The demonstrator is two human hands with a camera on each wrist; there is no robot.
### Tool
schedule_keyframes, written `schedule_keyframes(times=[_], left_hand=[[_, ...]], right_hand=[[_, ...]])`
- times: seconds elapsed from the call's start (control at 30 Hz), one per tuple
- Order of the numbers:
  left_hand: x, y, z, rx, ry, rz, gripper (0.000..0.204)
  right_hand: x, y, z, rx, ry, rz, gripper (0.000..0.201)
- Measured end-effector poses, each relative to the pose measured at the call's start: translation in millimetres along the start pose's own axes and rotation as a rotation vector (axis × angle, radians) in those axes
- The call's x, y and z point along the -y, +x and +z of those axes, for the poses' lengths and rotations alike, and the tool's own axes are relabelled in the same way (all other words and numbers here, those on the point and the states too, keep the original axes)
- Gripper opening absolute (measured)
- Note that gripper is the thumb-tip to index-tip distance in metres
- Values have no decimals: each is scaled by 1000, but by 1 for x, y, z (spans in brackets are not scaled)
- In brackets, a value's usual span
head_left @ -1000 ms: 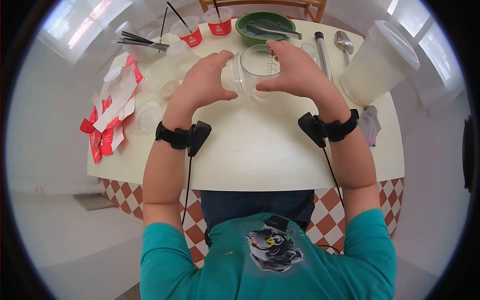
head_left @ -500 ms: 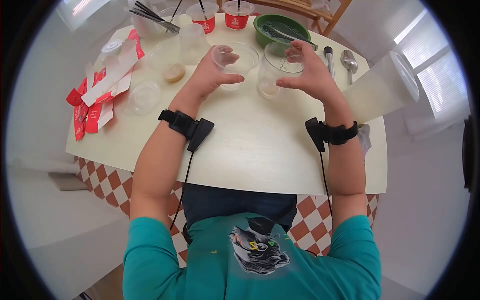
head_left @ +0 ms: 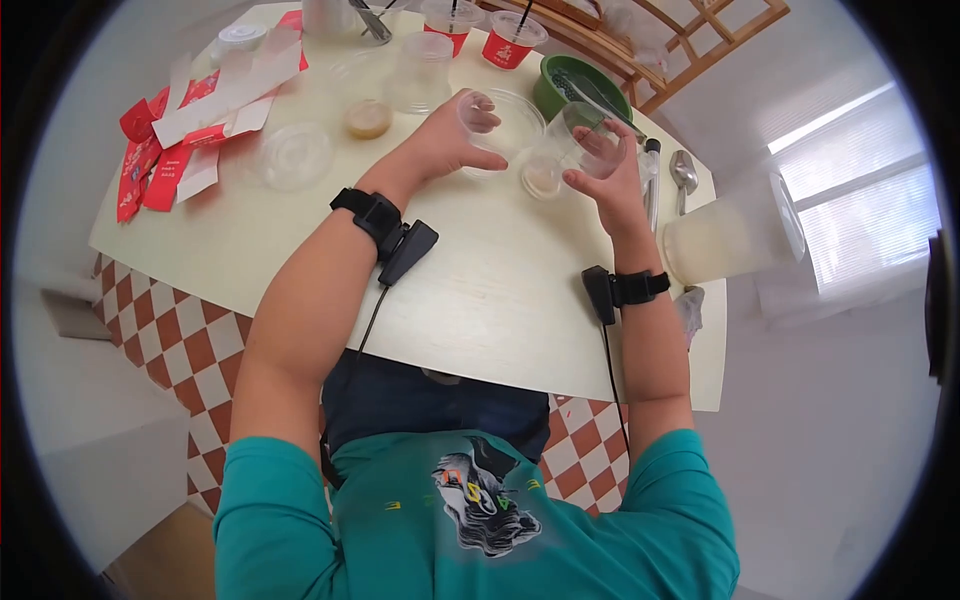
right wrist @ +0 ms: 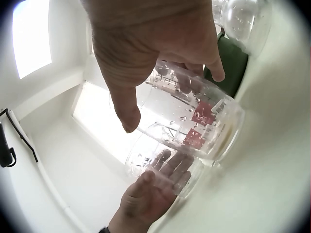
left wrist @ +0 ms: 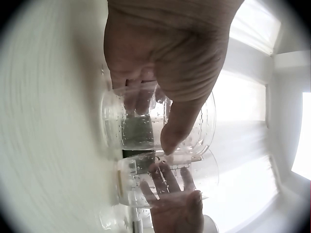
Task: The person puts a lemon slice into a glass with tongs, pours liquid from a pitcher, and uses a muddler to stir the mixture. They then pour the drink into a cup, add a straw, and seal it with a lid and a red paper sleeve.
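Note:
Fingers and thumb of the left hand curve round a wide clear container. In the right hand is a taller clear cup with measuring marks, its base close to the tabletop. The right wrist view shows drops on the cup wall and something yellowish at its bottom. Seen from the left wrist, the container and the cup stand side by side, and the left thumb lies across the container's near side. Whether the two vessels touch is unclear.
Behind are red-labelled cups with black straws and a green bowl. Clear cups, a lid and torn red-and-white packaging lie left. A metal scoop and large pitcher are right.
The head view has turned, shifting the table's things within it. The left hand's container, side-on a second ago, now shows its round opening. Both hands still hold their vessels.

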State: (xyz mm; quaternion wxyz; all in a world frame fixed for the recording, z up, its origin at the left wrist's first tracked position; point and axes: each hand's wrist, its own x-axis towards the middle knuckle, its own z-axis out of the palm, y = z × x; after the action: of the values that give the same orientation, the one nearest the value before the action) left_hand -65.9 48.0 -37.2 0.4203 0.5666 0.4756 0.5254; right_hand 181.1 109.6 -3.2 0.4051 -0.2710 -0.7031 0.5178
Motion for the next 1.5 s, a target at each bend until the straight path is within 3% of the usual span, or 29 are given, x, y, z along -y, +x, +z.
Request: schedule_keyframes(times=[0.17,0.23,0.27,0.43,0.47,0.53,0.73,0.87,1.03,1.17,1.23,1.4,1.5], left_hand=[[6,3,4,34,-13,16,85],[7,5,7,46,51,54,84],[7,6,8,51,46,60,84],[0,0,9,42,43,21,83],[-1,-1,10,40,40,25,83],[-1,-1,12,62,39,32,82],[-5,-4,13,65,37,26,78],[-8,-6,13,65,45,14,77],[-9,-6,14,9,102,97,83],[-18,-10,14,40,118,104,82],[-22,-12,14,2,222,25,81],[-12,-7,13,33,170,94,81],[-8,-4,13,70,158,85,81]], right_hand=[[20,3,0,-92,-72,-46,97],[35,9,1,-85,-456,-255,91],[43,10,3,-89,-465,-255,91],[80,16,27,43,-1047,-461,83],[84,17,29,45,-1052,-462,83],[87,21,34,118,-1263,-641,83],[91,28,47,220,-1606,-757,80],[94,31,55,299,-1720,-827,75],[107,30,68,398,-1912,-1077,56],[107,27,74,376,-1923,-1218,46],[107,26,78,404,-2026,-1279,38],[105,25,84,403,-2089,-1307,34],[100,24,86,435,-2212,-1281,49]])
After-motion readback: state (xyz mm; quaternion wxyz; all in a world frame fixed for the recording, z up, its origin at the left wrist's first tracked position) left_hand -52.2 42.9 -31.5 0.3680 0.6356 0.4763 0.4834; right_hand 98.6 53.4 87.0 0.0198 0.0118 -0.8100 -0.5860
